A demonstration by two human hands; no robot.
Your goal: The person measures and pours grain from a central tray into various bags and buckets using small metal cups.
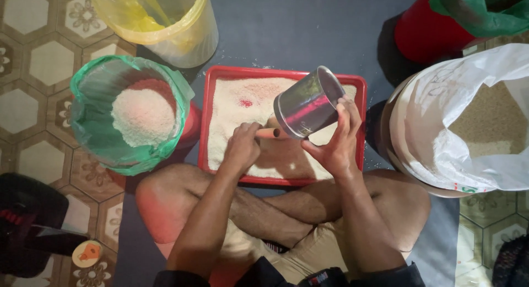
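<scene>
The right hand (336, 141) grips a tilted metal measuring cup (308, 102) above the red tray (361, 122) of rice (231, 110). The left hand (242, 146) is closed around a wooden handle (268, 133), resting on the rice.

Metal cup (308, 102): cylindrical, shiny grey, with a reddish reflection along its wall; tilted, open mouth turned up and to the right; raised above the right half of the tray, clasped from the near side. Wooden stick (268, 133): short, round, light brown; lying level just near-left of the cup's base, one end enclosed in a closed fist, the blunt end pointing right over the rice.
</scene>
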